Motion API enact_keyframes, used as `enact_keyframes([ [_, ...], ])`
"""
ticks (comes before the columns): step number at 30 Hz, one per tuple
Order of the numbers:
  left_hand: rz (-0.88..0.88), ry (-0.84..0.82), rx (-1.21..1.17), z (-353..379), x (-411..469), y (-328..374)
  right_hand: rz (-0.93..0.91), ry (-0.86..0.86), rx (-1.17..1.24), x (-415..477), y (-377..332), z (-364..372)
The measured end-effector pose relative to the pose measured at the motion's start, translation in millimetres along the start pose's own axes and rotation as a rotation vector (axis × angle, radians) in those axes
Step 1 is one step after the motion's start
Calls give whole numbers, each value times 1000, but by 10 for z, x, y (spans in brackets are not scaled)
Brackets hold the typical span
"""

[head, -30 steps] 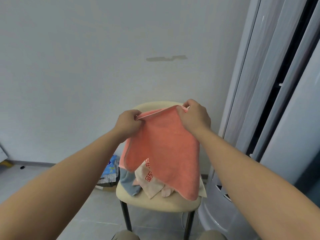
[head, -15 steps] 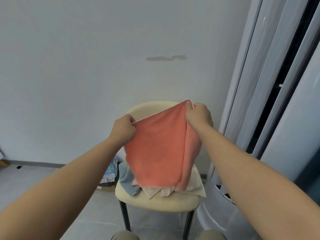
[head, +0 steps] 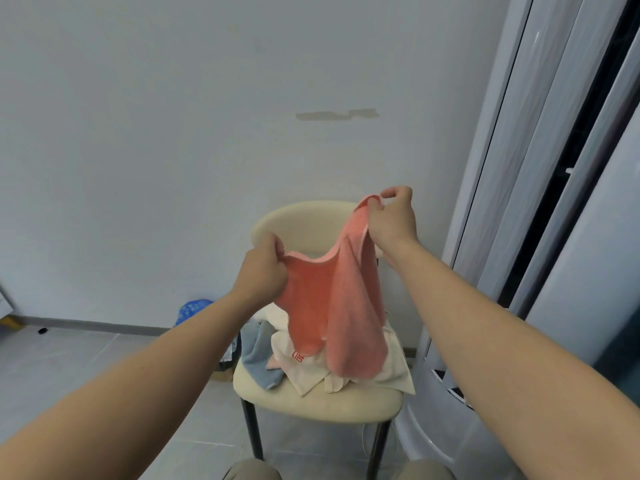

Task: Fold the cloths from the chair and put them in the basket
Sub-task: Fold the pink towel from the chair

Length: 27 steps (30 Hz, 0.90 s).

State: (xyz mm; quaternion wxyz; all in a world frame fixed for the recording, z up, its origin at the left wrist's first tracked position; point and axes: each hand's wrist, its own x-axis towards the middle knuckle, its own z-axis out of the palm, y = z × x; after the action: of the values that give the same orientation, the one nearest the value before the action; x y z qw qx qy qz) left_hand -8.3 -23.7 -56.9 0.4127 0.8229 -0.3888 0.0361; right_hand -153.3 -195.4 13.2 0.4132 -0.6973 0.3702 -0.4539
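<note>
wall (head: 173, 133): pale, grey patch (head: 336, 115) | floor (head: 69, 358): grey tiles | right: tall white panels (head: 519, 168)

The only print in sight is a short run of red characters (head: 298, 357) on the cream cloth (head: 303, 375) lying on the chair (head: 311, 407) seat. It sits just under the hanging pink cloth (head: 346, 306), partly covered and too small to read.
</note>
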Motion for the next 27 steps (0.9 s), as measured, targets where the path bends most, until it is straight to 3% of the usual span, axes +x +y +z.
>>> enact_keyframes([
  [5, 79, -124, 13, 79, -107, 70, -48, -200, 147, -44, -53, -34],
  [11, 40, -220, -23, 175, -206, 174, -148, -415, 84, -110, -59, -29],
  [14, 117, -183, -12, 227, -210, 211, -379, -371, -191, -205, -86, -56],
  [18, 136, -173, -31, 264, -216, 268, -611, -202, -325, -269, -121, -46],
  [22, 116, -160, -5, 329, -196, 356, -559, -224, -448, -268, -135, -6],
  [27, 123, -269, 104, 330, -216, 303, -398, -239, -465, -256, -116, -21],
])
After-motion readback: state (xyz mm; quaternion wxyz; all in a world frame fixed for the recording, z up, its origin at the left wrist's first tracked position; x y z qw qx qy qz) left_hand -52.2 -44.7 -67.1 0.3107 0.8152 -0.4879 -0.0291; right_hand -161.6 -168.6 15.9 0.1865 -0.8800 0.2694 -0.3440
